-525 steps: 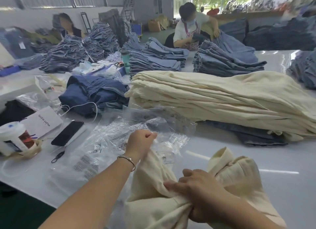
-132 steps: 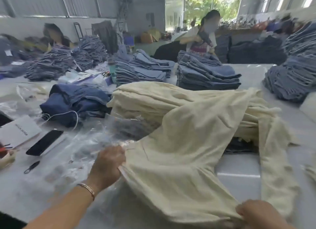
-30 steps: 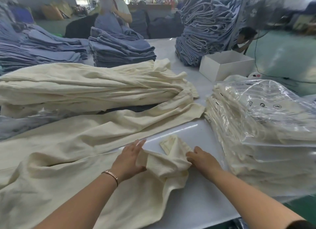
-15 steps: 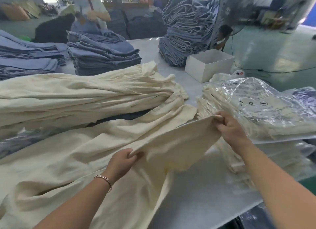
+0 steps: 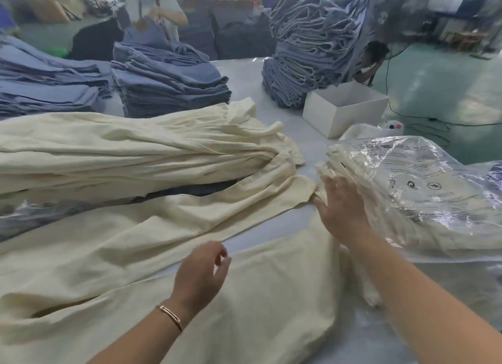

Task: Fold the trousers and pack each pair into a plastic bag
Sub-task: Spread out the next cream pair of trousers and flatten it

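Both hands have let go: the cream trousers (image 5: 244,295) now lie flat, ready to fold; left hand (image 5: 199,275) and right hand (image 5: 341,208) fingers are loose.

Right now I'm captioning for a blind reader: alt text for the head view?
Two open hands, left and right, hover over cream trousers spread on a white table. Bagged trousers are stacked at right, with a cream pile behind.

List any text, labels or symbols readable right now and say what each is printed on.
No words are readable.
Top plastic bag of the packed stack: three small round and triangular symbols, meaning unclear.
Same bag: rows of printed lines, too blurred to read.
White box: no print visible.
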The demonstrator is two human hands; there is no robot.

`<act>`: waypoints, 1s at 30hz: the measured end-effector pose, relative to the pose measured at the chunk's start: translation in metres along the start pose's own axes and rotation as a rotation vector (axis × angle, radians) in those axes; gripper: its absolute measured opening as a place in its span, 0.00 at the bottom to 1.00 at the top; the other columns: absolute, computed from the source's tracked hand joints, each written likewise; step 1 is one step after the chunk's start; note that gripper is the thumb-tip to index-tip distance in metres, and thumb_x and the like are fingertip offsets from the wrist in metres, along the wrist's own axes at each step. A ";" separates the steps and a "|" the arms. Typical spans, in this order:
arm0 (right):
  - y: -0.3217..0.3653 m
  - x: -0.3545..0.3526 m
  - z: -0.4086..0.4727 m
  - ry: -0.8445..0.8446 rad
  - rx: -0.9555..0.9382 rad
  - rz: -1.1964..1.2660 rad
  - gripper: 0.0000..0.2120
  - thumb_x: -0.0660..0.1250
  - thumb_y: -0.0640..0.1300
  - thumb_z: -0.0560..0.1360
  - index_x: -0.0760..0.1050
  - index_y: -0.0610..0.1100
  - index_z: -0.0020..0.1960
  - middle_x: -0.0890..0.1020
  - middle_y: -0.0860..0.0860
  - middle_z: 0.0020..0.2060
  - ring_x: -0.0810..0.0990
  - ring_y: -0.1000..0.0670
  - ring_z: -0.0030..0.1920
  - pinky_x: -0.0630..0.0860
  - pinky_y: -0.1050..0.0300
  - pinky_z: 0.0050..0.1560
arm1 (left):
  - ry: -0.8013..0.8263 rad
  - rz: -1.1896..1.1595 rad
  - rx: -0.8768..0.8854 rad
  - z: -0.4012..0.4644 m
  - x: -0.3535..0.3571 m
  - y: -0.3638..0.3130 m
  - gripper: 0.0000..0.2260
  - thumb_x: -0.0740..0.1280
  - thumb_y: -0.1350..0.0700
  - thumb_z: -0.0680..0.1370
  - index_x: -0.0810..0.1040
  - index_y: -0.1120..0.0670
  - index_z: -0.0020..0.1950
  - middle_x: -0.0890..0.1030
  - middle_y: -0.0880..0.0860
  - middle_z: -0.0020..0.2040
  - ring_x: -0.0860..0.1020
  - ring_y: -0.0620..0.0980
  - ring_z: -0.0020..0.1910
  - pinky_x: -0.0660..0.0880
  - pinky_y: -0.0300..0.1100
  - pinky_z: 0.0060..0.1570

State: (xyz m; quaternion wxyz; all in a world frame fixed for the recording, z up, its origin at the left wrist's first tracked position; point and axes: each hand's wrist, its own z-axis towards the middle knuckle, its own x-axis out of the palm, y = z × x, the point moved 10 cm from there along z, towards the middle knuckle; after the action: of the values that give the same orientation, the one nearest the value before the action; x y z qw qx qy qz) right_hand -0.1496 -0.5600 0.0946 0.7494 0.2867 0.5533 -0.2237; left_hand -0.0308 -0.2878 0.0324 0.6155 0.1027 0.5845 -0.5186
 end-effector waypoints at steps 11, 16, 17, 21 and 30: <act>0.006 0.141 -0.094 0.517 -0.124 -0.119 0.28 0.50 0.60 0.80 0.49 0.55 0.78 0.48 0.44 0.77 0.48 0.44 0.77 0.52 0.45 0.73 | 0.512 0.327 0.460 -0.078 0.119 -0.070 0.20 0.53 0.37 0.76 0.75 0.35 0.64 0.76 0.45 0.66 0.76 0.46 0.64 0.73 0.43 0.60; -0.027 0.107 -0.111 0.144 0.130 0.168 0.28 0.46 0.58 0.81 0.61 0.45 0.76 0.61 0.36 0.74 0.61 0.35 0.73 0.54 0.43 0.73 | 0.405 0.381 0.006 -0.057 0.089 0.013 0.27 0.42 0.37 0.80 0.66 0.45 0.72 0.65 0.53 0.75 0.71 0.57 0.69 0.52 0.49 0.69; -0.037 0.102 -0.109 0.108 0.179 0.240 0.23 0.50 0.51 0.82 0.64 0.44 0.74 0.62 0.37 0.74 0.61 0.36 0.73 0.54 0.45 0.73 | 0.377 0.352 -0.134 -0.056 0.076 0.034 0.32 0.38 0.35 0.79 0.67 0.47 0.72 0.67 0.55 0.74 0.72 0.58 0.68 0.52 0.49 0.69; -0.043 0.122 -0.105 0.288 0.157 0.043 0.22 0.48 0.44 0.83 0.57 0.53 0.76 0.52 0.44 0.77 0.52 0.41 0.75 0.51 0.51 0.73 | 0.281 0.394 -0.353 -0.071 0.046 0.104 0.47 0.23 0.26 0.63 0.49 0.42 0.78 0.49 0.47 0.79 0.49 0.50 0.78 0.46 0.50 0.74; -0.045 0.112 -0.108 0.300 0.124 -0.363 0.25 0.65 0.41 0.73 0.65 0.39 0.69 0.71 0.39 0.60 0.68 0.39 0.61 0.63 0.48 0.66 | 0.239 0.395 -0.509 -0.103 0.003 0.146 0.51 0.20 0.26 0.61 0.50 0.44 0.78 0.50 0.47 0.79 0.47 0.46 0.78 0.44 0.47 0.74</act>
State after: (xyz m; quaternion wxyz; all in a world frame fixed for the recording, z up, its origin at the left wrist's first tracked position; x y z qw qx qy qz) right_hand -0.2227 -0.5221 -0.0450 0.5871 0.2581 0.6862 -0.3433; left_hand 0.0166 -0.1496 -0.0706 0.6371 0.1171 0.7320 -0.2111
